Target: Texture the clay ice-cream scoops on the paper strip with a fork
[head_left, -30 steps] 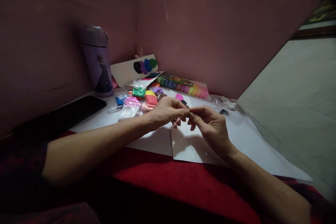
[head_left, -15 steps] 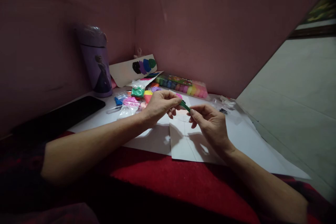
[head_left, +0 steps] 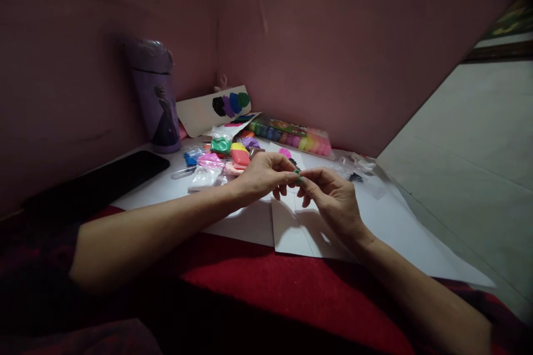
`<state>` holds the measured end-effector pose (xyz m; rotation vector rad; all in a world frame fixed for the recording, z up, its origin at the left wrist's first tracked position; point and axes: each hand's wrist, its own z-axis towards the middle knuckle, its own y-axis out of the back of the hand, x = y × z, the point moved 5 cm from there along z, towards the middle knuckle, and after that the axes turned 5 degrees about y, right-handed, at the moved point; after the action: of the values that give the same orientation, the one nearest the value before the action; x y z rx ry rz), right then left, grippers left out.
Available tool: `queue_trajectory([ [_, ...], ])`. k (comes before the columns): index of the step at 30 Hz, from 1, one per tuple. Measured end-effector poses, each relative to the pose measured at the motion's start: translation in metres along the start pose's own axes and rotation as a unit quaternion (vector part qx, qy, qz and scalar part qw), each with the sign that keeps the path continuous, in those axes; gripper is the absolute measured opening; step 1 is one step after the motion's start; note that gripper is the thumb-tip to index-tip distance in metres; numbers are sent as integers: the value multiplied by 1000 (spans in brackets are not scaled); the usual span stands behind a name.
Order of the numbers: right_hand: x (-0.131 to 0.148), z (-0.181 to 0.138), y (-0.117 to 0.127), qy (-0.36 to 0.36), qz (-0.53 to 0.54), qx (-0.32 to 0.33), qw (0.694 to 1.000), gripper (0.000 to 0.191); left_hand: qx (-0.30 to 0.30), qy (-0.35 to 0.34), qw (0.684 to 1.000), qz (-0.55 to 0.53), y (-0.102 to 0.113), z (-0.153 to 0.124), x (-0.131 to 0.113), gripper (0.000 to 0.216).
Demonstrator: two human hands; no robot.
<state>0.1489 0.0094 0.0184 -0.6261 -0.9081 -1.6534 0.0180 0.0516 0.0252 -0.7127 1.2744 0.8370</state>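
Between my fingertips is a small piece of green modelling clay [head_left: 297, 176], mostly hidden by the fingers. My left hand [head_left: 268, 177] pinches it from the left, and my right hand [head_left: 333, 195] pinches it from the right, with the fingertips meeting. Both hands hover over a sheet of white paper [head_left: 287, 233]. Just beyond them, a pink patch [head_left: 285, 152] and a dark patch show on the paper, partly covered by my hands. Left of my left hand lie clay packets, among them a green one [head_left: 220, 145], a pink one [head_left: 210, 161] and a white one [head_left: 204, 178].
A purple tumbler [head_left: 158, 100] stands at the back left, behind a black phone-like slab [head_left: 104, 180]. A clear pack of coloured clay [head_left: 291, 134] lies against the wall. Cards with colour swatches [head_left: 214, 110] lean in the corner. Crumpled plastic [head_left: 362, 163] lies at right.
The green clay was a stretched strip between my hands; now my fingertips have come together and only a small bit shows. The left hand has moved slightly right and down.
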Motion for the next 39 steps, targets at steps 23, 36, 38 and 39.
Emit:
queue_trajectory([
  [23, -1, -1, -1, 9, 1, 9, 1000, 12, -25, -7, 1000, -15, 4, 0, -1, 13],
  [36, 2, -1, 0, 11, 0, -9, 1000, 11, 27, 26, 999, -11, -1, -1, 1, 8],
  [38, 2, -1, 0, 15, 0, -11, 1000, 12, 28, 29, 999, -12, -1, 0, 3, 10],
  [39, 2, -1, 0, 16, -1, -13, 1000, 13, 28, 32, 999, -11, -1, 0, 3, 12],
])
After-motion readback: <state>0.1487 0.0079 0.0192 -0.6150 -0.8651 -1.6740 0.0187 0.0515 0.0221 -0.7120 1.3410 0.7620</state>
